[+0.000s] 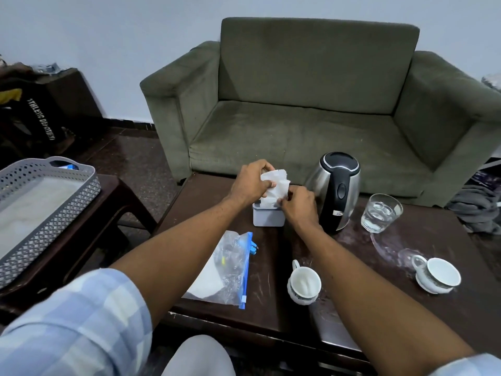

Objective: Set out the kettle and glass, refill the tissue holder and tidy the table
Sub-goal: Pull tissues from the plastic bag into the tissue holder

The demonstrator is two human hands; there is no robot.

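Note:
A small grey tissue holder (267,219) stands on the dark wooden table (406,299), just left of a steel kettle (337,189) with a black lid and handle. White tissues (278,185) stick up out of the holder. My left hand (250,181) grips the tissues from the upper left, and my right hand (299,203) pinches their lower right side at the holder's rim. A clear glass (381,213) stands right of the kettle. A clear zip bag (225,270) with a blue seal lies on the table's near left part.
Two white cups stand near the front, one (304,284) at centre and one (437,275) at right. A grey perforated tray (51,213) rests on a side table at left. A green sofa (311,104) stands behind the table. Clothes lie on the floor at right.

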